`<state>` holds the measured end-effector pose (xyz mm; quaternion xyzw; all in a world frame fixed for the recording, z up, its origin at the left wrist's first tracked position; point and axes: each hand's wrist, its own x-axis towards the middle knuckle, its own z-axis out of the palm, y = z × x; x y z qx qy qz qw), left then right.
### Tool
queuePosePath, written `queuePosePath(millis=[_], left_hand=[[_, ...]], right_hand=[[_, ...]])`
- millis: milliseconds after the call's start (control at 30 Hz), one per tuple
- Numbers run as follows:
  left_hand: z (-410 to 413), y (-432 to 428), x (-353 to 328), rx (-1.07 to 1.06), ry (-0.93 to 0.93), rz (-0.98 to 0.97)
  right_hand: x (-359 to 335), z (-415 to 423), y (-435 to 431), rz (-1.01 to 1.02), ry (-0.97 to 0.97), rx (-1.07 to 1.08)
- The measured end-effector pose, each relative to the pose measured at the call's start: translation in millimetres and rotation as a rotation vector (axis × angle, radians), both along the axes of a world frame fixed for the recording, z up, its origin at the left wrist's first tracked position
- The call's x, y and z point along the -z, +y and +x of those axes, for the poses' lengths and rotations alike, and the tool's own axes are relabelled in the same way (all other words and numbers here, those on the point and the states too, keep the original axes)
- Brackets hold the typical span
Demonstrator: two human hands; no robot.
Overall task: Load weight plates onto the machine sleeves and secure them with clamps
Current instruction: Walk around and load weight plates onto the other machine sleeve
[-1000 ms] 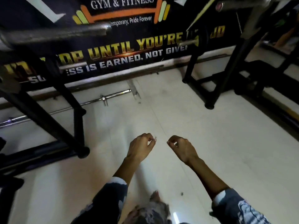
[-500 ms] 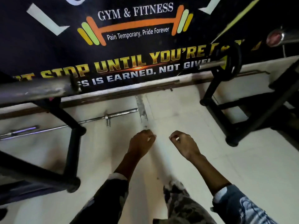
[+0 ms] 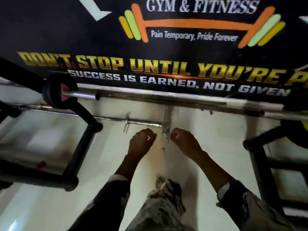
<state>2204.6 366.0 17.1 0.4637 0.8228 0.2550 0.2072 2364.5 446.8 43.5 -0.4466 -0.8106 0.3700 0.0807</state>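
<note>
Both the left hand [image 3: 141, 142] and right hand [image 3: 185, 140] are loosely curled, carrying nothing. A plate [image 3: 55, 91] sits on the sleeve [image 3: 80, 95] at 10 o'clock, no clamp visible; unclamped, it could slide off. Blur hides detail

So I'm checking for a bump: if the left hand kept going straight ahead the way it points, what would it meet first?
Probably the thin bar on the floor, whose end lies just beyond the curled left hand. Depth is unclear; the hand may be higher and pass over it toward the banner wall.
</note>
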Motion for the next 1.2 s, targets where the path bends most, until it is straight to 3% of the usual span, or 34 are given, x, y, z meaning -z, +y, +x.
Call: queuePosePath(millis=[300,467,667,867,967,1067,1200], left_hand=[[-122,74,-6,-0.406,-0.027,-0.034],[-193,82,-4,-0.618,-0.03,-0.045],[-285,98,18,-1.113,-0.077,0.085],[-401,99,95,-1.519,-0.144,0.321],[-461,92,132,-1.523,-0.086,0.388],[-510,91,157,-1.451,0.059,0.426],[-531,106,173,-1.534,0.125,0.595]], right_hand=[[-2,-169,126,-0.012,-0.007,-0.353],[6,-284,164,0.046,-0.053,-0.67],[25,-437,192,0.102,-0.054,-0.97],[94,-594,201,-0.08,0.152,-0.951],[135,-675,195,-0.116,0.291,-0.879],[174,-732,190,0.016,0.313,-0.896],[200,-758,188,-0.121,0.473,-0.836]])
